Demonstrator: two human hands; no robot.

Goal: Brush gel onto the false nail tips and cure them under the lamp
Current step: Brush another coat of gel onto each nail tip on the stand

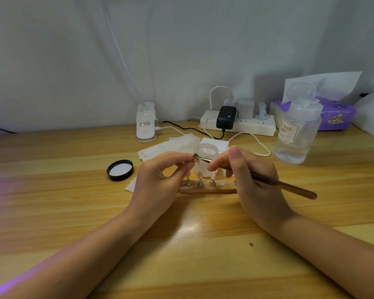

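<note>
Head view shows the left hand [160,180] pinching a small metal peg with a pink tip [196,161] on it, raised above the rack [207,188]. The right hand [253,180] grips a slim brush [285,186], its fine end touching that tip. Three more glossy pink tips [200,175] stand on pegs in the wooden rack, just before the open jar [205,157]. Risk: the smooth curved tip could slip off its peg under brush pressure, or wet gel could smear onto fingers. No lamp is clearly visible; a purple glow falls at left.
</note>
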